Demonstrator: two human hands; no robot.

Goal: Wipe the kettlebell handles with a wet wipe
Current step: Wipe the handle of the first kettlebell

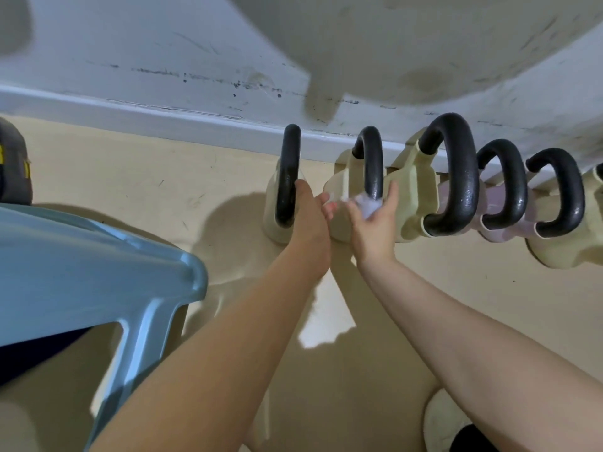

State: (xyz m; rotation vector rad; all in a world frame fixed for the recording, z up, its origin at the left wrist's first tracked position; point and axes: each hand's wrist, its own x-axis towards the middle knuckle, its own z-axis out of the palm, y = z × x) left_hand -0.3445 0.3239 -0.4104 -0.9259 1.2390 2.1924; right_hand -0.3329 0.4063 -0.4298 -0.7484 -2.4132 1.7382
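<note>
Head view: hands at a kettlebell row.
Right hand (372, 220) grips a wipe (367, 205) at the second handle (372, 161), one o'clock; left hand (310, 216) fingers hidden, state unclear.

Dim, even indoor light. Soft shadows of the forearms on the floor (130, 164), one bright patch between them. Strong wide-angle bending at the edges. Motion blur at the hands (342, 216); dull sheen on black handles (456, 177).

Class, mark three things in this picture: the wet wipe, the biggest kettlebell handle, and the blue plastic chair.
wet wipe (367, 205), head view, on the crumpled white wad in the right hand.
biggest kettlebell handle (465, 177), head view, on its black right-hand curve.
blue plastic chair (98, 256), head view, on the seat surface.
</note>
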